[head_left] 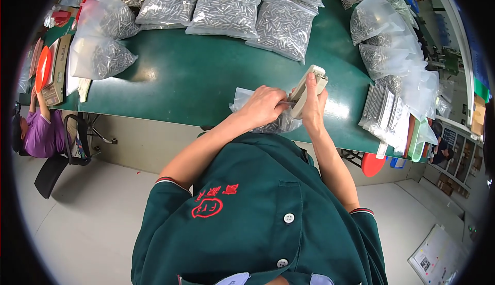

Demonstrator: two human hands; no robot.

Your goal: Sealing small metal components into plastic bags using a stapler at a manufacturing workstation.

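Apparently mid-job: bag of metal pins [281, 125] sits at near edge of table [170, 68], its plastic pinched by left hand [266, 104]; cream tool [299, 99] is gripped by right hand [313, 104]. Closure seems unfinished; filled bags [227, 6] are piled behind.

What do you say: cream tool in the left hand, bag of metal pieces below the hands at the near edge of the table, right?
Not quite: the head view shows the cream tool in the right hand, not the left hand. The bag of metal pieces is below the hands, at the near edge of the table.
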